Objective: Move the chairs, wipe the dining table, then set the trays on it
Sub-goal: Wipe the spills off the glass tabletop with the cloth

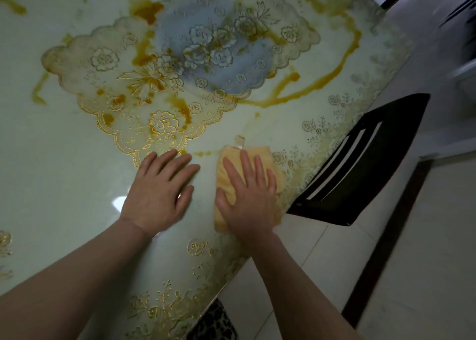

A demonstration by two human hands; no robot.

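Step in hand: wiping, I'd say; the chairs look shifted and no trays are in sight yet
Left hand [161,187]: flat on the dining table [51,159], fingers straight and spread, holding nothing, steadying by the look of it
Yellow cloth [229,182]: folded, lying near the table's right edge, just beside the left hand
Right hand [251,198]: pressed flat on top of the cloth, fingers straight, not curled round it
Next move: probably a push of the cloth up toward the orange-brown stains [319,82], which streak the middle and far side and want firm pressure
Surface: glossy pale cover with gold flowers and a lace-edged motif [159,82]
Room: dark slatted chair [365,164] close by the table's right edge, pale tiled floor [425,236]
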